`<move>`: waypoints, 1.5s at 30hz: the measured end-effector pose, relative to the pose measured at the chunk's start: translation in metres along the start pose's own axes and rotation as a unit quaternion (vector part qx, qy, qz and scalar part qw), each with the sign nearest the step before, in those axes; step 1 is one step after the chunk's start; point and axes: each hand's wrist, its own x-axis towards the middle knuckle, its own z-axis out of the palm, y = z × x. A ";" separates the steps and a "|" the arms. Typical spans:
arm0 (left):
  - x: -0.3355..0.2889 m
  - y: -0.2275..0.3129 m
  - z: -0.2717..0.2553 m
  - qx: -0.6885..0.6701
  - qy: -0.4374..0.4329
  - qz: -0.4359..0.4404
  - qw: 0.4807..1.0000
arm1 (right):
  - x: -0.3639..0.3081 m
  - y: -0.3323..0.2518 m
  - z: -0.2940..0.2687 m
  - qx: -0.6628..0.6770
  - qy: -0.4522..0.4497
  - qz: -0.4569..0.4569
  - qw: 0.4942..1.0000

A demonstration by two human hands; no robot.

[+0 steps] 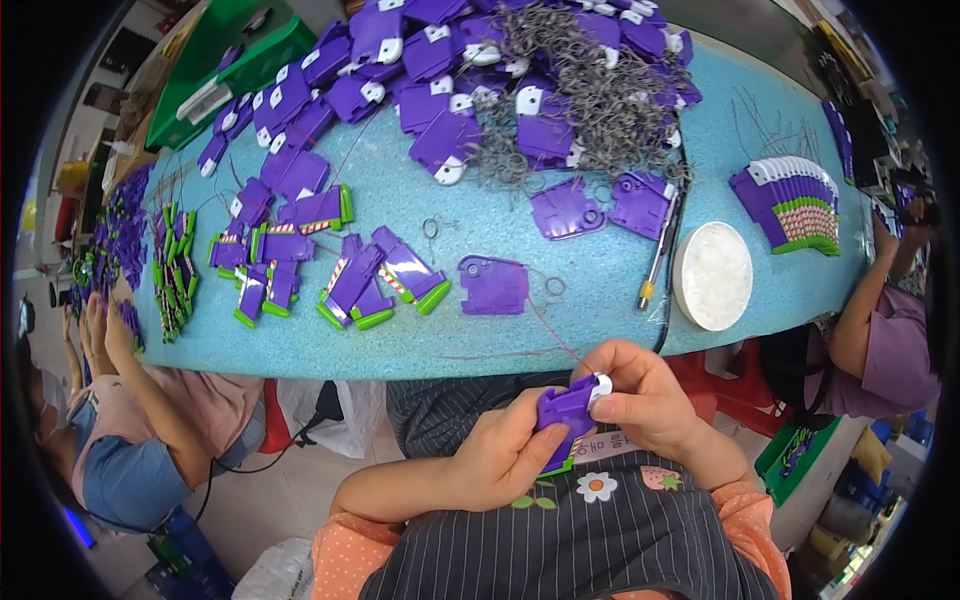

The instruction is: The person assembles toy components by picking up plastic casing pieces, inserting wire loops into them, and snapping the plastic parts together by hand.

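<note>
Above my lap, just off the table's front edge, my left hand (512, 445) grips a purple plastic piece (566, 408) with a green edge. My right hand (645, 400) pinches its white end (600, 386) between thumb and fingers. A thin red wire (556, 333) runs from there up to the table. On the table ahead lies a single purple plastic shell (494, 286), with a small wire spring (554, 288) beside it. My fingers hide part of the held piece.
Purple-and-white shells (380, 40) and tangled grey springs (605, 90) heap at the back of the blue table (420, 345). Green-edged pieces (350, 280) lie left; a fanned stack (800, 205) is right. A white round dish (713, 276) stands beside a yellow-banded pen-like tool (650, 280). People sit at both sides.
</note>
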 end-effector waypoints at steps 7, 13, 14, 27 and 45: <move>-0.005 -0.008 0.006 0.038 -0.001 0.034 0.999 | 0.001 0.010 0.002 -0.111 -0.066 -0.204 0.970; -0.002 -0.015 0.002 -0.039 -0.006 0.027 0.999 | -0.003 0.006 0.002 -0.161 -0.059 -0.208 0.963; 0.003 -0.014 -0.003 -0.046 -0.029 0.003 0.999 | -0.002 0.005 0.001 -0.222 -0.062 -0.246 0.941; 0.027 0.011 -0.035 -0.102 0.115 0.017 0.988 | -0.003 -0.019 0.010 -0.476 0.064 -0.266 0.836; 0.004 -0.027 0.001 -0.210 0.144 -0.017 0.967 | 0.012 0.007 0.008 -0.424 0.038 -0.294 0.856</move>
